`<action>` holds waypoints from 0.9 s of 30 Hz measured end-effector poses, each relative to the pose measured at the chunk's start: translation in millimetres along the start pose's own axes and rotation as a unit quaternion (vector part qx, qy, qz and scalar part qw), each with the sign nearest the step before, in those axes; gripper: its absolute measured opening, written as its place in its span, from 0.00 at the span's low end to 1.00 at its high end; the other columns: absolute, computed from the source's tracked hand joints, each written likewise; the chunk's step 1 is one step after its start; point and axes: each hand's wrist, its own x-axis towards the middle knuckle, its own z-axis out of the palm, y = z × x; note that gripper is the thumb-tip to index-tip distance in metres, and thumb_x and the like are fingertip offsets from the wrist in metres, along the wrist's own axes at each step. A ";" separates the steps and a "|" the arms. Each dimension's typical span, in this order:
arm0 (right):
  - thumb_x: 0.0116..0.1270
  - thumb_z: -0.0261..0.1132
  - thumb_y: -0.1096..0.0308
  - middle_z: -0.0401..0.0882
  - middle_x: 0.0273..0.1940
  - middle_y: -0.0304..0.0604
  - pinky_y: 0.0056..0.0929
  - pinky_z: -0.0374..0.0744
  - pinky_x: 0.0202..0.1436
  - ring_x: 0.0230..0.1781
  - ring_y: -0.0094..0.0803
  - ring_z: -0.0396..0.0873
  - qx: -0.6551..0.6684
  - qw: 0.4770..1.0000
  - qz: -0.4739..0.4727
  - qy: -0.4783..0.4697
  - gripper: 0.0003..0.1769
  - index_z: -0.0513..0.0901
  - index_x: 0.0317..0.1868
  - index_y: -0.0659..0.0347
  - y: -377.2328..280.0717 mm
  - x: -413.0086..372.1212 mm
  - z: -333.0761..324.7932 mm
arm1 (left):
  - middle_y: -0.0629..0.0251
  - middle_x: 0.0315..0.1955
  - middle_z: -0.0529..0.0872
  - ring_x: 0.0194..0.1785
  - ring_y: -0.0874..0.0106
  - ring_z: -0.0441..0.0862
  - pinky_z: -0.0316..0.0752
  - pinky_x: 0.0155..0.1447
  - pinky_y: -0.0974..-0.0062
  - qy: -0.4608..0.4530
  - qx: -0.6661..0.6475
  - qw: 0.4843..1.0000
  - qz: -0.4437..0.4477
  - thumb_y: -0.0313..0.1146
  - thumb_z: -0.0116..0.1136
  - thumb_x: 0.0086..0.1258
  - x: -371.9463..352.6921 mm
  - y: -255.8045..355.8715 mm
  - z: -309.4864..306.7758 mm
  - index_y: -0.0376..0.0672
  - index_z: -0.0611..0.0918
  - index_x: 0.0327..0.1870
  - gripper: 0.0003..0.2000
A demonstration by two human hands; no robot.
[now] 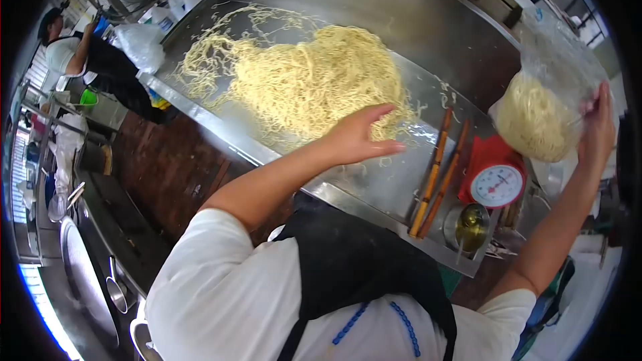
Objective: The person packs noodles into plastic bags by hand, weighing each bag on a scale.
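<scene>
Over the near right side of a big pile of yellow noodles (314, 80), my left hand (368, 135) hangs with thumb and fingers spread, holding nothing. The noodles lie on a metal work tray (394, 184). At the right, my right hand (596, 124) is at the side of a clear plastic bag (558, 60) with noodles in its lower part. The bag is just above and beside a red scale (496, 184) with a round white dial. How the right fingers grip the bag is partly hidden behind it.
Two wooden sticks (438, 170) lie left of the scale. A metal container of yellow oil (471, 227) stands at the tray's near right corner. Another person (100, 60) in a dark apron stands at the far left. A ladle (116, 291) is lower left.
</scene>
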 end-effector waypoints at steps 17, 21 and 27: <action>0.68 0.69 0.61 0.83 0.52 0.50 0.35 0.75 0.61 0.55 0.41 0.81 -0.042 0.912 0.219 -0.343 0.23 0.81 0.59 0.64 121.0 -331.2 152.5 | 0.59 0.35 0.87 0.41 0.70 0.85 0.77 0.53 0.69 -0.116 -0.353 0.909 -0.191 0.42 0.49 0.82 7.2 -66.6 20.7 0.37 0.83 0.37 0.18; 0.64 0.71 0.62 0.83 0.53 0.54 0.35 0.77 0.59 0.54 0.46 0.82 -0.147 0.944 0.051 -0.291 0.24 0.81 0.58 0.63 175.8 -358.7 212.2 | 0.60 0.33 0.86 0.40 0.71 0.83 0.76 0.51 0.69 -0.208 -0.235 0.940 -0.130 0.43 0.47 0.83 10.7 -38.4 21.5 0.36 0.83 0.36 0.20; 0.69 0.65 0.64 0.87 0.43 0.49 0.35 0.79 0.48 0.43 0.39 0.85 -0.010 0.962 0.240 -0.126 0.13 0.84 0.49 0.63 214.0 -380.7 244.9 | 0.49 0.60 0.78 0.63 0.59 0.78 0.71 0.68 0.65 -0.007 -0.026 0.999 0.035 0.44 0.77 0.58 -10.7 -74.5 26.2 0.35 0.68 0.70 0.42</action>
